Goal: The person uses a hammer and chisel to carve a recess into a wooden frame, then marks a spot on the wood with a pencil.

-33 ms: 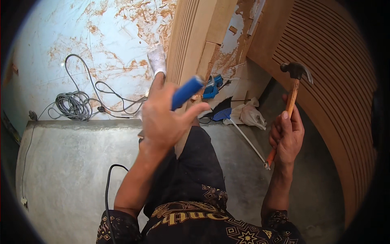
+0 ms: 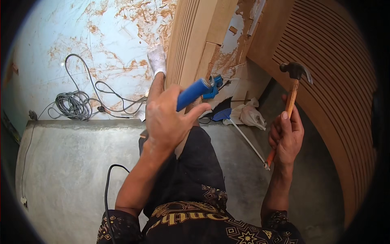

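Note:
My left hand [image 2: 164, 122] is closed around a blue-handled chisel [image 2: 191, 95], its metal-capped end pointing up and to the right. The thumb stands away from the handle, and the chisel's blade is mostly hidden by the hand. On the right, my right hand [image 2: 287, 138] grips a claw hammer [image 2: 293, 92] by its wooden handle. The hammer is upright, with its dark head at the top and the reddish handle end below my fist. Both tools are held in the air, apart from each other. A grooved wooden piece [image 2: 190, 49] extends ahead between my legs.
A curved, slatted wooden panel [image 2: 325, 57] bounds the right side. Near the middle lie a blue power tool [image 2: 212, 92], a blue broom [image 2: 222, 115] with a white pole and a plastic bag [image 2: 252, 116]. A coiled cable [image 2: 72, 106] rests on dusty white tiles at left.
My left hand has shifted slightly right and down with the chisel, which looks sharper now. My right hand and the hammer stay nearly still.

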